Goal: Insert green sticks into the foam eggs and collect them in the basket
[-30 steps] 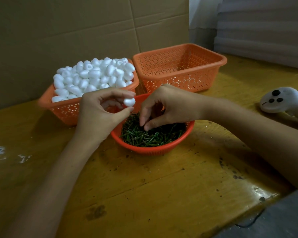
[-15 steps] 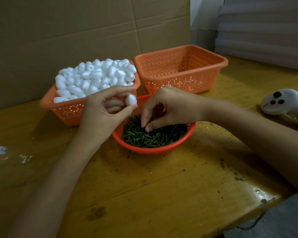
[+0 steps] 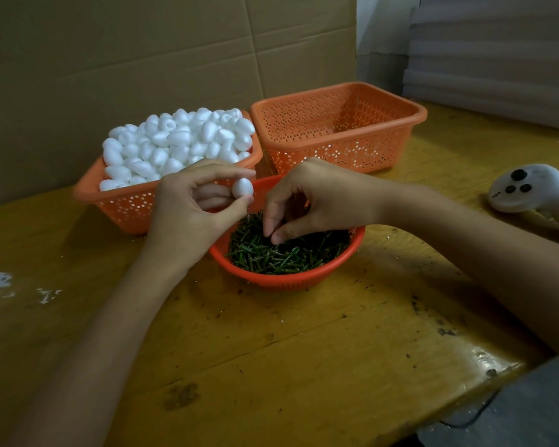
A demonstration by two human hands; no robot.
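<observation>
- While left hand [image 3: 188, 217] pinches a smooth white foam egg [image 3: 242, 188], right hand [image 3: 310, 201] pinches green sticks [image 3: 288, 254].
- Their red bowl [image 3: 288, 280] sits before an orange basket [image 3: 352, 146].

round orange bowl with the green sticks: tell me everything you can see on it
The round orange bowl looks like plastic, with a finely textured wall and a smooth rim. It stands upright on the wooden table, in front of the egg basket and a second orange basket, holding short green sticks. The right hand reaches in from above, fingertips in the pile; whether it grips a stick is unclear. The left hand hides its left rim.
</observation>
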